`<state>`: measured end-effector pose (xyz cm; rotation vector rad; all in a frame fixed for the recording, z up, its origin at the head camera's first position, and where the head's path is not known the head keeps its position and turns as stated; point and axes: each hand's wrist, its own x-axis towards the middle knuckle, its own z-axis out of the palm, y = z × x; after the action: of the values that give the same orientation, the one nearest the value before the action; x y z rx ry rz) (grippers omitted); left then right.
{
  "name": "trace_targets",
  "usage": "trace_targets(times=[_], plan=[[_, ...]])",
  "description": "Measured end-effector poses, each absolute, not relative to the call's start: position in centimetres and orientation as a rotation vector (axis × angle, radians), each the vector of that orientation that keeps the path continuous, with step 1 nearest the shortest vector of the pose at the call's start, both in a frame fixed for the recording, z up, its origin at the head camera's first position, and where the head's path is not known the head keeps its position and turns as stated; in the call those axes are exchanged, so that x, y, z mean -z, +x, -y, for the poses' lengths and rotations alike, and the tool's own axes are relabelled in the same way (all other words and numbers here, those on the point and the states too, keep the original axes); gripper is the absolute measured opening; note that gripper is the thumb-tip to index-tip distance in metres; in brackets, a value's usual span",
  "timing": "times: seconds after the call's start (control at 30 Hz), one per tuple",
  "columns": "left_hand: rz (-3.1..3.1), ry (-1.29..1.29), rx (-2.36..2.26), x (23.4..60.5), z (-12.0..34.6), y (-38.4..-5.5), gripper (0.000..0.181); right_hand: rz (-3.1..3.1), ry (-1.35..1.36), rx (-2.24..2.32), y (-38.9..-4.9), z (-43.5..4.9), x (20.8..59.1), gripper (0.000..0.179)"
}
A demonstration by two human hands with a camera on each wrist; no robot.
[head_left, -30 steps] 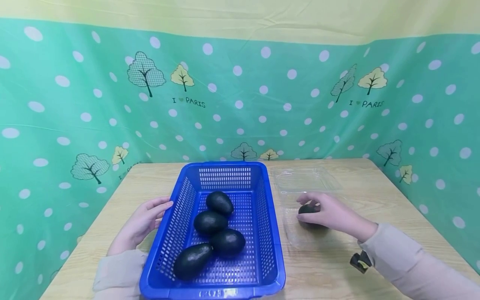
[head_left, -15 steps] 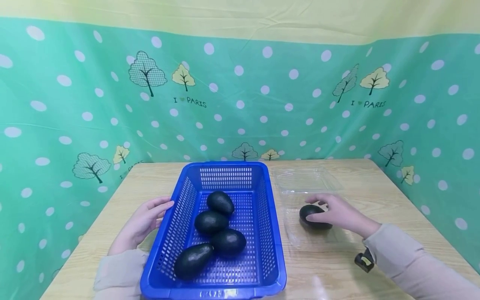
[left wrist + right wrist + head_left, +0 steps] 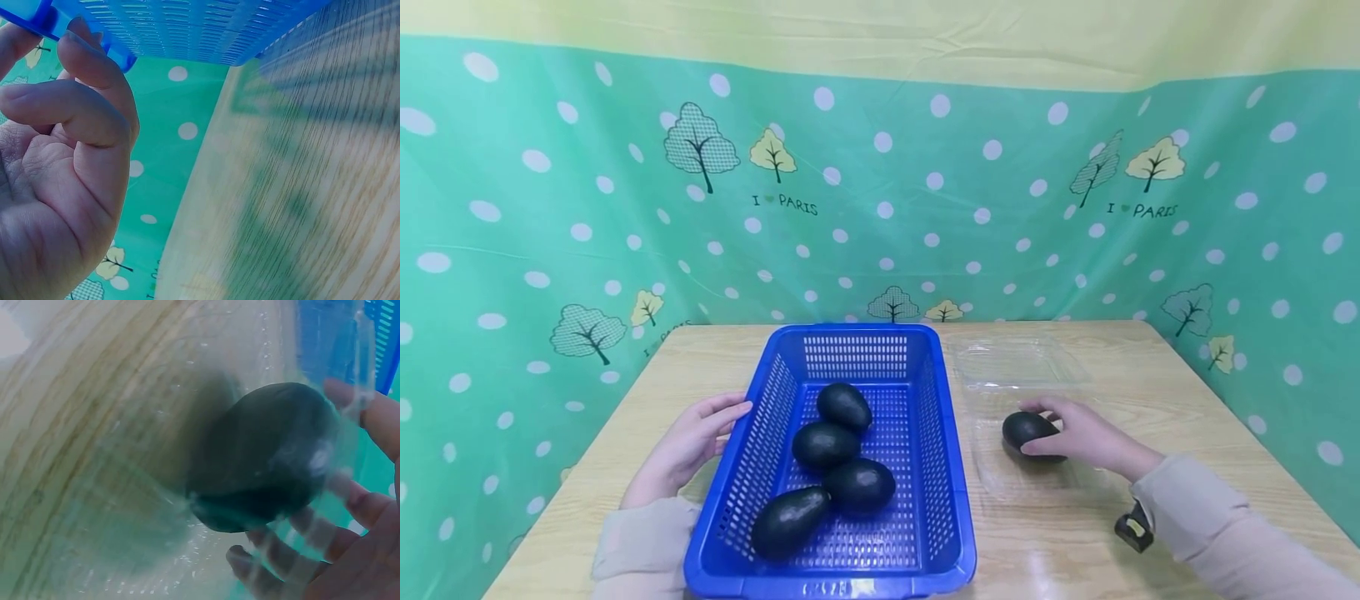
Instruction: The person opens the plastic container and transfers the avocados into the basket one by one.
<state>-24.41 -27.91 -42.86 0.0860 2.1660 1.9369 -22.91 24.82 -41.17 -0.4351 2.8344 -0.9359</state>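
Observation:
My right hand [image 3: 1075, 433] has its thumb and fingers around a dark avocado [image 3: 1028, 432] lying in the near half of a clear plastic clamshell box [image 3: 992, 479]. In the right wrist view the thumb and fingertips [image 3: 240, 553] sit right at the edge of the avocado [image 3: 262, 456], partly seen through the clear wall. My left hand [image 3: 688, 446] is at the left side of a blue perforated basket [image 3: 958, 533], its fingertips on the rim. The left wrist view shows the fingers of the left hand [image 3: 69, 156] loosely bent beneath the basket's rim. Several avocados [image 3: 823, 446] lie inside the basket.
The clamshell's lid [image 3: 1018, 362] lies folded back behind it. Both containers stand side by side on a wood-grain table [image 3: 1112, 350]. A green dotted cloth [image 3: 880, 208] hangs behind and at both sides. A black wrist device [image 3: 1133, 529] hangs below the right sleeve.
My right hand has drawn slightly right and toward me, uncovering more of the avocado in the clamshell. The avocado now lies more on its side. My left hand keeps its place at the basket.

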Motion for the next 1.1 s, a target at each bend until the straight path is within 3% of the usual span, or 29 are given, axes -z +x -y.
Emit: trace_targets(times=[0.4,1.1], plan=[[-2.157,0.103,-1.951,42.8,27.9,-24.3,0.037,-2.786,-0.412,0.982,-23.1,-24.9,42.2,0.079],[-2.151,0.114,-1.941,42.6,27.8,-24.2,0.037,-2.776,-0.354,0.96,-22.8,-24.6,42.7,0.086]])
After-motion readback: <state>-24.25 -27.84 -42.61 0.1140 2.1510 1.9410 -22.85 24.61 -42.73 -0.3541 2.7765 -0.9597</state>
